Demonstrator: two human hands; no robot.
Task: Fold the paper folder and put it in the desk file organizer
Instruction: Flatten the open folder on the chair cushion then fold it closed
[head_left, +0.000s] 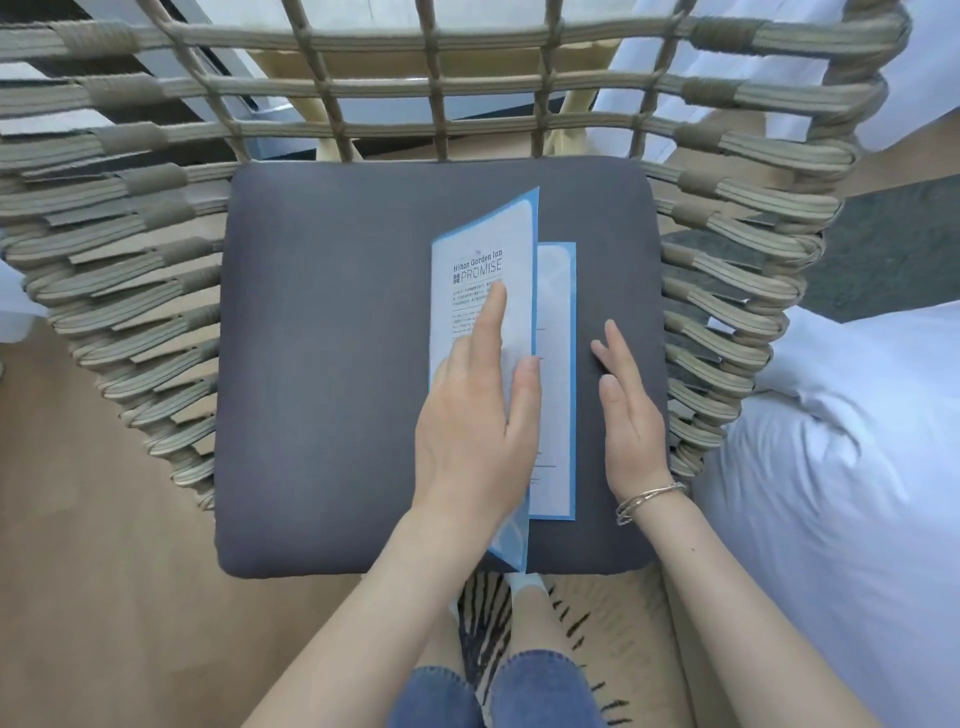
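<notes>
A blue-bordered white paper folder (485, 244) with printed text lies on the dark grey seat cushion (322, 364) of a woven chair. Its left panel is raised and tilted over the right panel (558, 374), which lies flat. My left hand (475, 415) grips the raised panel, fingers on its printed face and thumb at its right edge. My right hand (631, 410), with a silver bracelet at the wrist, rests flat and open on the cushion just right of the folder, apart from it. No desk file organizer is in view.
The woven rope chair (130, 260) wraps around the cushion on the left, back and right. A white bed cover (857, 467) lies at the right. Wooden floor (78, 571) shows at the left, and a striped rug (597, 623) lies under my legs.
</notes>
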